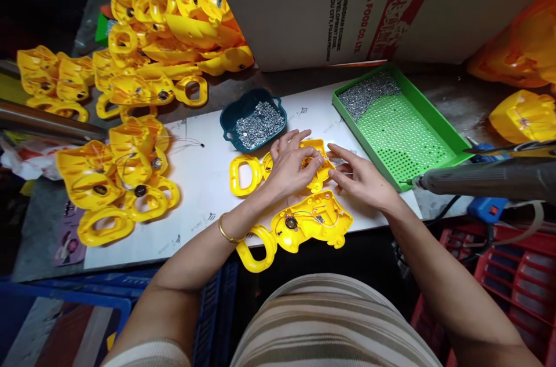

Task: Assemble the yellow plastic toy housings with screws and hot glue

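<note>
My left hand reaches over a yellow plastic shell half with a loop handle. Its thumb and forefinger come together above the shell's inside, the other fingers raised; what they pinch, if anything, is hidden. At the shell's right end is my right hand, thumb and fingers apart, fingertips close to or touching the edge. Nearer my body lies a second yellow shell half, inside facing up, with a round dark part and thin wires. Just beyond my left hand stands a dark teal bowl of small metal screws.
A green perforated tray with screws stands at right. Beside it, a grey cylindrical tool juts in. More wired yellow shells lie at left, with a heap behind. A cardboard box borders the back; red crates sit lower right.
</note>
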Motion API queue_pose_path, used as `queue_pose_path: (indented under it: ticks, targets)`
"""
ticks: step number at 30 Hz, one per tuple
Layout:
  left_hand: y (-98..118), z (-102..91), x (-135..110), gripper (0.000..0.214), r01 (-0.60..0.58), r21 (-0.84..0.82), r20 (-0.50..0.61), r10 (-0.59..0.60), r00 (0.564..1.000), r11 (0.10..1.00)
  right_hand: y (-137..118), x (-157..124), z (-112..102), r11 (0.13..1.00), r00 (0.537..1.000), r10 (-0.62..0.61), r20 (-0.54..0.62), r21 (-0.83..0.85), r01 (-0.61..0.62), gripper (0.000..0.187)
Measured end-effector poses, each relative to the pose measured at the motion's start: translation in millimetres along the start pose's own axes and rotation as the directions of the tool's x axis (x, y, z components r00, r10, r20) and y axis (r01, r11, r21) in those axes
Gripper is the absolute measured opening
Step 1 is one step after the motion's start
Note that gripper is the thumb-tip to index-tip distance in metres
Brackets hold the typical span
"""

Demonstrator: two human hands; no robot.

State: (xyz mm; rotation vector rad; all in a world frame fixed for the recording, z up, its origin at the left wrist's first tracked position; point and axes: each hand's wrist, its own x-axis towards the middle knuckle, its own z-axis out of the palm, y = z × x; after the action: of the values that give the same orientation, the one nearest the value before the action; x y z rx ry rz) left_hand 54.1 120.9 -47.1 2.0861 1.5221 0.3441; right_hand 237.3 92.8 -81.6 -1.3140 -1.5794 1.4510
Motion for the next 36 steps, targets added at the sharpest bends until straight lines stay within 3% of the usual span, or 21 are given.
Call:
queue_pose_path:
  ticks: [8,13,16,21,25,30,36]
  targets:
    - [4,0.5,0,0.02,0.004,0.02,0.001,-0.004,1.0,1.0,0,0,0,1.0,1.0,-0.005,-0.009,-0.005,0.005,0.064]
    - [6,5.3,0,0.017,-0.001,0.019,-0.064,0.003,0.998,1.0,0,7,4,0.981,0.998,0.061,-0.012,0.186,-0.058,0.054]
    - [3,8.6,-1,0.016,0.009,-0.008,-0.096,-0.01,0.995,1.0,-5,14,3,0.95,0.99,0.126,0.057,0.279,-0.137,0.046]
    - [-5,10.6,-5,0.016,0.003,-0.057,-0.115,-0.01,0.993,0.998,-14,23,3,0.921,0.979,0.118,0.168,0.35,-0.171,0.033]
    - [-8,9.0,-10,0.014,-0.009,-0.072,-0.151,-0.002,0.989,0.997,-17,25,10,0.847,0.981,0.158,0.114,0.496,-0.194,0.033]
    - [-16,-3.7,-6,0.017,-0.024,-0.086,-0.095,0.016,0.995,0.996,-22,29,11,0.868,0.98,0.164,0.114,0.455,-0.199,0.032]
    - [-33,-31.1,8,0.019,-0.165,-0.277,-0.032,0.162,0.986,0.947,-27,36,6,0.893,0.967,0.168,0.191,0.387,-0.232,0.032]
